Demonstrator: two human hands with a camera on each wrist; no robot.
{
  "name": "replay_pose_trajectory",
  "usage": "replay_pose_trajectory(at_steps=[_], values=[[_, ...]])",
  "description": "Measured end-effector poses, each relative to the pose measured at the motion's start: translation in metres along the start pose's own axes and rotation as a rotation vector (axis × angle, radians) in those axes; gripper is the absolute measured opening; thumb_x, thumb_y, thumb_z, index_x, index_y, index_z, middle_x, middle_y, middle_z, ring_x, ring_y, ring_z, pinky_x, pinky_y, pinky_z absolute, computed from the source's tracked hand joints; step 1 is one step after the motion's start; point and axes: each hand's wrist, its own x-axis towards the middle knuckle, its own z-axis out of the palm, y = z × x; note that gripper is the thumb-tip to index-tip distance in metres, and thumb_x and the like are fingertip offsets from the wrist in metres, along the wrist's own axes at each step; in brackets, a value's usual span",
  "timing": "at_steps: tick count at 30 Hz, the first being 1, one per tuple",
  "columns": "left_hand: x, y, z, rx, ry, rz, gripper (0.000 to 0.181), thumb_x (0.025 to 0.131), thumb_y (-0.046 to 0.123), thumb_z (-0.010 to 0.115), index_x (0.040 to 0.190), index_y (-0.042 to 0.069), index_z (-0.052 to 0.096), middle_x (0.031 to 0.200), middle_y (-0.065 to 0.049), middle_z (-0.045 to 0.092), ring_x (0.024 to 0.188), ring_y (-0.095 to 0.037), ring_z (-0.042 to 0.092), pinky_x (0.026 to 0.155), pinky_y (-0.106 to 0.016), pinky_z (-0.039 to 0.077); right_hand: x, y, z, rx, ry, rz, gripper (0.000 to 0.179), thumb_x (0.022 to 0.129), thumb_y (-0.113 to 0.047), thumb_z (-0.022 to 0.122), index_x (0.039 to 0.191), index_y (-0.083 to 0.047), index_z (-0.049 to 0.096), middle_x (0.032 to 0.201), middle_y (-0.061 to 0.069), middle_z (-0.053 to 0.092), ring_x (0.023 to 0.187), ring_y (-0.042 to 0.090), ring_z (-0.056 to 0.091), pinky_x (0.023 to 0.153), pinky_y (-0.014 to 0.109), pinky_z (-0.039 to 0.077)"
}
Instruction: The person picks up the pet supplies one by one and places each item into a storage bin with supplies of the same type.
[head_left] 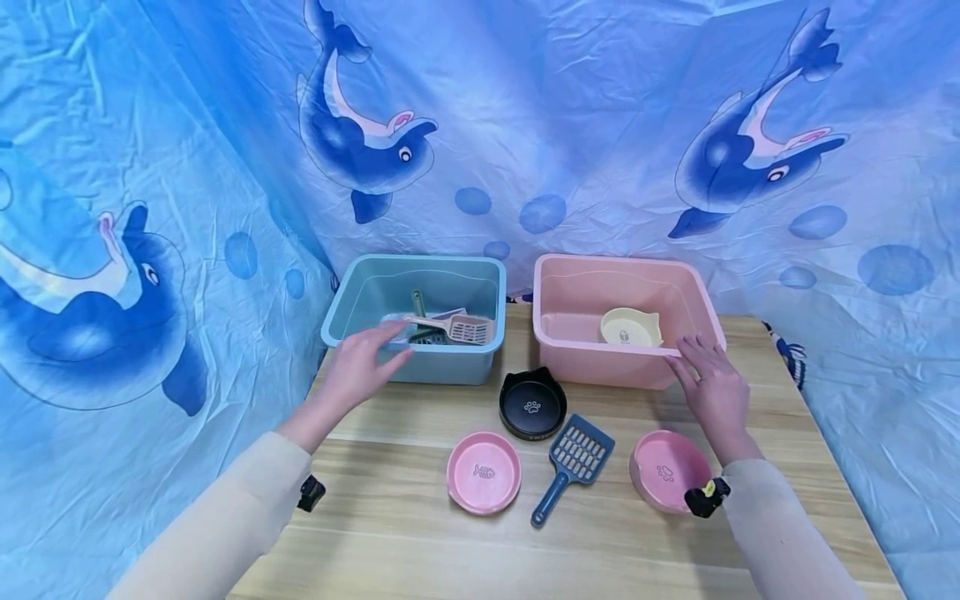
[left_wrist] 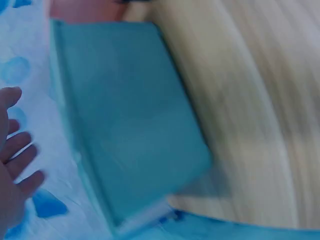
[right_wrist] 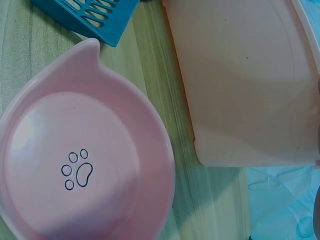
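My left hand (head_left: 362, 362) is over the front left rim of the blue bin (head_left: 423, 367), its fingers extended and nothing in it. Inside that bin lie a pale slotted litter scoop (head_left: 468, 329) and a green-handled scoop (head_left: 417, 302). My right hand (head_left: 711, 387) is at the front right rim of the pink bin (head_left: 600, 367), fingers over the edge, with no item in its grasp. A cream cat-eared bowl (head_left: 632, 327) sits in the pink bin. Below the right wrist stands a pink bowl with a paw print (right_wrist: 75, 135).
On the wooden table (head_left: 390, 533), in front of the bins, stand a black cat-eared bowl (head_left: 531, 408) and a pink bowl with a fishbone print (head_left: 483, 473). A blue slotted scoop (head_left: 573, 462) lies between the pink bowls. A blue dolphin-print curtain (head_left: 600, 150) hangs behind.
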Motion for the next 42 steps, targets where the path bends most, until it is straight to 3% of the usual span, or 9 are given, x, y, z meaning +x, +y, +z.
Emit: replay_pose_trajectory(at_steps=[2,5,9,16,22,28,37,42], values=[[-0.006,-0.013,0.004,0.110,0.048,0.053,0.055,0.096,0.031,0.082,0.143,0.006,0.068,0.145,-0.017,0.067,0.132,-0.041,0.065,0.112,-0.060,0.051,-0.001,0.001,0.000,-0.005,-0.006,0.004,0.046,0.089,-0.016,0.088,0.131,-0.004,0.075,0.130,0.021,0.072,0.128,0.042,0.067,0.115,0.060,0.047],[-0.015,-0.032,0.012,0.221,0.112,0.080,0.061,0.093,0.030,0.084,0.145,0.004,0.066,0.146,-0.020,0.065,0.136,-0.041,0.062,0.119,-0.061,0.043,-0.002,0.001,0.000,-0.005,-0.009,0.003,0.046,0.089,-0.016,0.088,0.131,-0.003,0.075,0.130,0.022,0.072,0.128,0.043,0.067,0.115,0.060,0.047],[-0.025,-0.051,0.025,0.254,0.166,0.067,0.064,0.092,0.029,0.085,0.146,0.004,0.064,0.146,-0.021,0.064,0.139,-0.042,0.059,0.119,-0.063,0.042,-0.004,0.002,-0.001,-0.004,-0.006,0.000,0.044,0.089,-0.016,0.087,0.130,-0.002,0.075,0.130,0.023,0.072,0.128,0.044,0.066,0.116,0.060,0.047],[-0.039,-0.070,0.055,0.243,0.279,0.094,0.063,0.088,0.025,0.088,0.144,0.004,0.066,0.145,-0.024,0.063,0.137,-0.046,0.059,0.116,-0.066,0.044,-0.006,0.001,-0.004,-0.017,-0.019,0.008,0.046,0.089,-0.016,0.087,0.131,-0.002,0.075,0.130,0.022,0.072,0.128,0.044,0.066,0.116,0.059,0.047],[-0.043,-0.076,0.072,0.234,0.389,0.118,0.061,0.086,0.022,0.088,0.141,0.007,0.069,0.141,-0.023,0.067,0.134,-0.046,0.062,0.116,-0.066,0.044,-0.009,0.003,-0.004,-0.021,-0.013,0.002,0.046,0.089,-0.016,0.088,0.130,-0.002,0.075,0.130,0.022,0.072,0.128,0.043,0.067,0.116,0.060,0.047],[-0.042,-0.076,0.078,0.242,0.455,0.120,0.050,0.090,0.024,0.083,0.136,0.006,0.073,0.136,-0.022,0.070,0.130,-0.045,0.065,0.115,-0.065,0.047,-0.010,0.004,-0.005,-0.030,-0.028,0.009,0.049,0.087,-0.015,0.089,0.132,-0.004,0.074,0.131,0.022,0.072,0.129,0.043,0.066,0.118,0.057,0.046],[-0.037,-0.076,0.077,0.261,0.501,0.119,0.049,0.089,0.021,0.084,0.135,0.009,0.073,0.131,-0.021,0.071,0.125,-0.045,0.068,0.112,-0.064,0.050,0.001,-0.002,-0.022,-0.007,-0.161,-0.061,0.058,0.085,-0.016,0.089,0.136,0.003,0.069,0.138,0.025,0.068,0.134,0.046,0.061,0.120,0.057,0.042],[-0.035,-0.077,0.075,0.261,0.520,0.115,0.051,0.086,0.020,0.087,0.134,0.009,0.073,0.131,-0.021,0.071,0.125,-0.045,0.068,0.111,-0.064,0.050,0.007,-0.011,-0.039,0.038,-0.232,-0.088,0.059,0.086,-0.018,0.089,0.137,0.002,0.069,0.141,0.026,0.066,0.131,0.049,0.062,0.106,0.067,0.051]])
